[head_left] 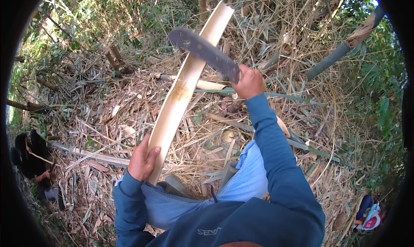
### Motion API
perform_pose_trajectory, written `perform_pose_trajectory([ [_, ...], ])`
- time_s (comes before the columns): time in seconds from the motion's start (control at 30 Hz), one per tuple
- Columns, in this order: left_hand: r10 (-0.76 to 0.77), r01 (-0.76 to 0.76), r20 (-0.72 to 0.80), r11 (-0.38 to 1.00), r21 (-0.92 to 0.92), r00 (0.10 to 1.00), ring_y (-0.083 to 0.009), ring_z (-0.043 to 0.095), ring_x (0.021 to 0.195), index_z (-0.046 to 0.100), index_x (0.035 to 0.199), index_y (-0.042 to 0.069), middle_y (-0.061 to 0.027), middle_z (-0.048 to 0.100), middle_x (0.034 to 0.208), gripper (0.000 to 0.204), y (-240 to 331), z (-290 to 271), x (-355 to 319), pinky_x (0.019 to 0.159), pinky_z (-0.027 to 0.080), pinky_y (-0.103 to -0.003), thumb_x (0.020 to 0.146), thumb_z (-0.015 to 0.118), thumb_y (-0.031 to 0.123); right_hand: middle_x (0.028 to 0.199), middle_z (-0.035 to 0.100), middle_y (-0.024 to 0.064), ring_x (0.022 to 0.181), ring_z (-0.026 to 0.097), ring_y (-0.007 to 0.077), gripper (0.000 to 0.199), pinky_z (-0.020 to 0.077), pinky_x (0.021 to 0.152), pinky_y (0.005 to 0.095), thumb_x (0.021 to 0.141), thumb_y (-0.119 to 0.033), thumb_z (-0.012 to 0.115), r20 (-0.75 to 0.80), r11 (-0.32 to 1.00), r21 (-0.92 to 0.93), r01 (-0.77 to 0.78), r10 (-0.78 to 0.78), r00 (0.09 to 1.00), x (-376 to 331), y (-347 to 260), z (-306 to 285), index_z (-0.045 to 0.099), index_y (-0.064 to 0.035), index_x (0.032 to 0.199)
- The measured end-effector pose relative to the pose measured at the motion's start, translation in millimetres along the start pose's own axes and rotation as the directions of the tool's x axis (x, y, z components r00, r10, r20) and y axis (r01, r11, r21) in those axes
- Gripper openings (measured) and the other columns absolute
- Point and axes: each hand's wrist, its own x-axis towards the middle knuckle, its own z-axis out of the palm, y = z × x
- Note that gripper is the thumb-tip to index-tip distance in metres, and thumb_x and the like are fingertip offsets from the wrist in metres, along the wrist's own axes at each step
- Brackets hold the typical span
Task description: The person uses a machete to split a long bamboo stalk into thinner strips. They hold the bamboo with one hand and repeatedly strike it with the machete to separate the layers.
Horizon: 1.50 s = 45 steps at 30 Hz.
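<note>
A long split bamboo piece (171, 113) runs slantwise up from the person's lap, its pale hollow face showing and its outer side hidden. Near its lower end, the left hand (144, 160) has its grip clasped on the left edge; the thumb shows, but most of the fingers are lost from sight behind the wall. Whether that lower end rests on the jeans (172, 210) cannot be told.

To the right of the bamboo piece, the right hand (250, 83) has its grip clenched around the handle of a dark cleaver (207, 53); the fist covers most of the handle. The motion-blurred blade crosses in front of the bamboo's upper half, masking a stretch of it, and contact is unclear. A brown patch lies in the hollow below the blade, its texture indistinct.

Boots (177, 186) beside the bamboo's lower end are partly covered by the jeans. Far left of the bamboo, a black shape (30, 154) is too dim to identify; far to its lower right, a pink-and-white object (373, 219) sits by the dark rim, equally unclear.
</note>
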Motion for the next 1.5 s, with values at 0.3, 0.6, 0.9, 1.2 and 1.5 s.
perform_pose_trajectory([
  [0.3, 0.201, -0.195, -0.017, 0.965, 0.177, 0.98, -0.0479, 0.064, 0.076, 0.054, 0.119, -0.005, -0.0306, 0.064, 0.081, 0.031, 3.1, 6.5, 6.4, 0.066, 0.049, -0.048, 0.095, 0.058, 0.013, 0.059, 0.058, 0.0049, 0.044, 0.052, 0.0159, 0.028, 0.0452, 0.044, 0.0321, 0.088, -0.027, 0.065, 0.303, 0.062, 0.929, -0.364, 0.438, 0.846, 17.6, 15.7, 13.5, 0.053, -0.0095, 0.07],
  [0.6, 0.221, -0.213, 0.029, 0.882, 0.419, 0.975, -0.0463, 0.062, 0.068, 0.052, 0.127, 0.006, -0.0258, 0.064, 0.075, 0.035, -2.9, 22.8, 20.2, 0.062, 0.047, -0.052, 0.092, 0.056, 0.007, 0.072, 0.055, 0.0035, 0.049, 0.049, 0.0094, 0.031, 0.0468, 0.046, 0.0278, 0.091, -0.034, 0.07, 0.471, -0.5, 0.804, -0.321, 0.209, 0.857, 7.1, 19.5, 5.9, 0.054, -0.0077, 0.089],
  [0.9, 0.06, -0.076, 0.24, 0.995, 0.058, 0.969, -0.0264, 0.056, 0.121, 0.031, 0.15, 0.007, -0.0179, 0.058, 0.127, 0.07, 17.5, 38.4, 51.0, 0.102, 0.045, -0.039, 0.091, 0.068, 0.008, 0.081, 0.061, 0.0101, 0.058, 0.053, 0.0136, 0.036, 0.0472, 0.054, 0.0319, 0.09, -0.041, 0.071, 0.486, -0.509, 0.785, -0.353, 0.152, 0.861, 15.1, 18.5, 13.7, 0.053, -0.0091, 0.088],
  [1.2, 0.044, -0.018, 0.284, 0.995, -0.094, 0.958, -0.0198, 0.057, 0.111, 0.024, 0.153, 0.003, -0.0162, 0.056, 0.123, 0.082, 56.8, 80.0, 74.7, 0.094, 0.049, -0.035, 0.09, 0.072, 0.025, 0.092, 0.07, 0.0189, 0.082, 0.07, 0.0287, 0.038, 0.0588, 0.078, 0.0428, 0.093, -0.037, 0.061, 0.495, -0.483, 0.783, -0.393, 0.102, 0.863, 15.4, 25.5, 35.7, 0.06, -0.0018, 0.108],
  [1.5, 0.243, -0.245, -0.162, 0.969, 0.005, 0.956, -0.0365, 0.067, 0.103, 0.051, 0.128, -0.002, -0.024, 0.067, 0.109, 0.06, 45.4, 76.7, 94.7, 0.089, 0.051, -0.044, 0.087, 0.073, 0.036, 0.067, 0.052, 0.0054, 0.054, 0.053, 0.0164, 0.028, 0.0503, 0.052, 0.034, 0.083, -0.027, 0.069, 0.737, -0.555, 0.648, -0.521, 0.288, 0.611, 8.3, 30.4, 51.7, 0.047, -0.0094, 0.087],
])
